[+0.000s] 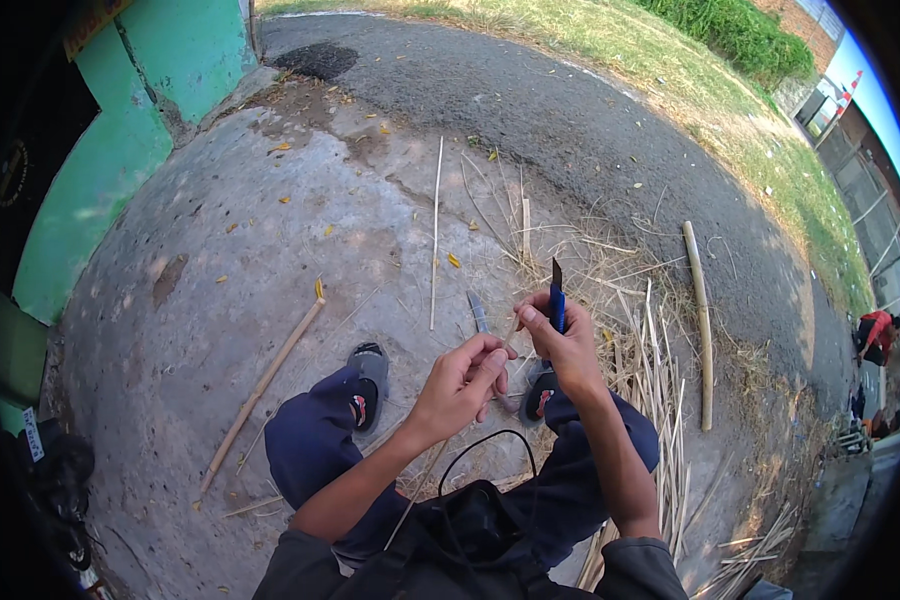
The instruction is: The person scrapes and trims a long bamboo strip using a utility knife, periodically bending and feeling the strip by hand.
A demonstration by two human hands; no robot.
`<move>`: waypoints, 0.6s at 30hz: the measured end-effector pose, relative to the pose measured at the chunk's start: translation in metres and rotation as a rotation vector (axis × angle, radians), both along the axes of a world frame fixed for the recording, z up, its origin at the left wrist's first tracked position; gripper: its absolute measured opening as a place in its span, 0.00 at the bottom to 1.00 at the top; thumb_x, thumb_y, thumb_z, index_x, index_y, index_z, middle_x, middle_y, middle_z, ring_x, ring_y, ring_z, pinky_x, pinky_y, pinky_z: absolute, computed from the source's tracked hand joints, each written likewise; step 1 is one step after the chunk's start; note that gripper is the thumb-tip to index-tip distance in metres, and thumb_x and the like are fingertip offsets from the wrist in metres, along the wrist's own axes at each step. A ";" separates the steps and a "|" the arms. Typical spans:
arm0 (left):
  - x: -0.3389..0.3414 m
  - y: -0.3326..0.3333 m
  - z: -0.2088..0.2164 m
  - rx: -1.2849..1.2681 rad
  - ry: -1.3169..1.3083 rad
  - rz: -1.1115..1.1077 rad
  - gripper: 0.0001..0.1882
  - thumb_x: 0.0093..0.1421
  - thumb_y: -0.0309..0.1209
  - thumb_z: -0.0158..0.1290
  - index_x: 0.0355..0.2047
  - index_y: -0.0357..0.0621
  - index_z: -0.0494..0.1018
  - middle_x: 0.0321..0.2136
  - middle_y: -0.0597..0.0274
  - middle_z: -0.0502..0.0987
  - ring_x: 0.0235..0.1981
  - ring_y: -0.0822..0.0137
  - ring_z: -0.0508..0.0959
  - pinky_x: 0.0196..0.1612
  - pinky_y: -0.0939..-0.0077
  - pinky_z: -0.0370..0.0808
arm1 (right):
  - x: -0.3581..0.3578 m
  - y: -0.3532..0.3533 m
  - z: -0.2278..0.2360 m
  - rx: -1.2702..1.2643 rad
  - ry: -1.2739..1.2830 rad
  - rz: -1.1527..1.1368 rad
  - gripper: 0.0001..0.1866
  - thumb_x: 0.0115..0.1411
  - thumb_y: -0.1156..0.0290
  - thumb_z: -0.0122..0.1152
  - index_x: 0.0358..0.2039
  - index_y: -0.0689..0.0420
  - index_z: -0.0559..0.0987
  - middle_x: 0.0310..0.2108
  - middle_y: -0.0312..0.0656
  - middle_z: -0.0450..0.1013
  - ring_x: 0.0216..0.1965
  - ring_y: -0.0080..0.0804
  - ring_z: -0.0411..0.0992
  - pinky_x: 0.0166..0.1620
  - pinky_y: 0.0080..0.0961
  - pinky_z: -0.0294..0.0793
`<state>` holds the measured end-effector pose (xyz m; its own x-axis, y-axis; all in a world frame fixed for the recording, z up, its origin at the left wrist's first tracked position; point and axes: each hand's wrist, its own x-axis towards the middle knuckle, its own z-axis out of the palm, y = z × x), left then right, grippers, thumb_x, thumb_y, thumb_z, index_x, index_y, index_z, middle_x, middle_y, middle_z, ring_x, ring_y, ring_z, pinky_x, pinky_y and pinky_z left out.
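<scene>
**Blade and bamboo, close to the fingers**

Head view, centre frame: the right hand [568, 345] grips a blue-handled knife [557, 297], blade up, while the left hand [463, 385] pinches a thin bamboo sliver [511, 331] just beside it. A slip could nick the left fingers, so near the edge. Beyond lie split strips [648, 375] and a bamboo pole [701, 322]. No containers show.

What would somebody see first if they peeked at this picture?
First, the two hands in the middle: the right hand grips a blue-handled knife, blade up, while the left hand pinches a thin bamboo sliver. Next, the heap of split bamboo strips at the right on the concrete ground, and a thick bamboo pole just beyond.
</scene>
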<state>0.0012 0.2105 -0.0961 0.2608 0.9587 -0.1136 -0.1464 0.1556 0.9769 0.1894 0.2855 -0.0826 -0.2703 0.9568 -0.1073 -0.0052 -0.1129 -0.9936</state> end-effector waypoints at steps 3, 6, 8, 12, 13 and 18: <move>0.000 -0.001 -0.001 -0.040 -0.048 -0.028 0.15 0.82 0.37 0.42 0.50 0.37 0.73 0.25 0.69 0.69 0.19 0.81 0.63 0.23 0.82 0.71 | 0.005 0.003 -0.005 0.023 0.051 -0.020 0.12 0.70 0.63 0.70 0.45 0.58 0.85 0.29 0.29 0.79 0.20 0.09 0.60 0.22 0.14 0.55; -0.001 -0.004 -0.001 -0.091 -0.109 -0.113 0.15 0.82 0.37 0.42 0.50 0.38 0.73 0.24 0.73 0.64 0.18 0.81 0.60 0.21 0.83 0.66 | 0.006 0.003 -0.007 0.044 0.005 -0.044 0.12 0.72 0.63 0.67 0.47 0.58 0.84 0.29 0.31 0.80 0.20 0.09 0.60 0.22 0.14 0.55; 0.000 -0.006 -0.001 -0.139 -0.131 -0.085 0.15 0.83 0.38 0.41 0.47 0.40 0.72 0.22 0.75 0.59 0.18 0.82 0.57 0.20 0.83 0.59 | 0.004 0.002 -0.002 0.087 0.009 -0.032 0.13 0.73 0.62 0.63 0.48 0.59 0.83 0.29 0.31 0.79 0.21 0.10 0.61 0.23 0.15 0.56; 0.002 -0.005 -0.012 -0.068 -0.133 -0.001 0.15 0.83 0.38 0.41 0.44 0.41 0.71 0.21 0.77 0.58 0.18 0.83 0.54 0.20 0.83 0.53 | 0.007 -0.002 -0.008 0.265 -0.023 0.056 0.16 0.77 0.61 0.53 0.50 0.61 0.81 0.28 0.34 0.79 0.23 0.12 0.61 0.27 0.19 0.60; 0.001 -0.005 -0.013 -0.058 -0.140 0.013 0.15 0.83 0.38 0.41 0.44 0.41 0.70 0.21 0.77 0.58 0.18 0.83 0.54 0.20 0.83 0.53 | 0.010 -0.003 -0.012 0.302 -0.206 0.087 0.17 0.77 0.59 0.53 0.49 0.61 0.80 0.25 0.41 0.78 0.22 0.25 0.69 0.30 0.28 0.67; -0.001 -0.003 -0.018 -0.034 -0.163 0.033 0.14 0.83 0.38 0.41 0.43 0.42 0.70 0.20 0.78 0.58 0.17 0.84 0.53 0.20 0.83 0.53 | 0.006 -0.011 -0.015 0.715 -0.620 0.109 0.16 0.73 0.56 0.60 0.47 0.57 0.79 0.23 0.52 0.75 0.28 0.55 0.78 0.32 0.44 0.73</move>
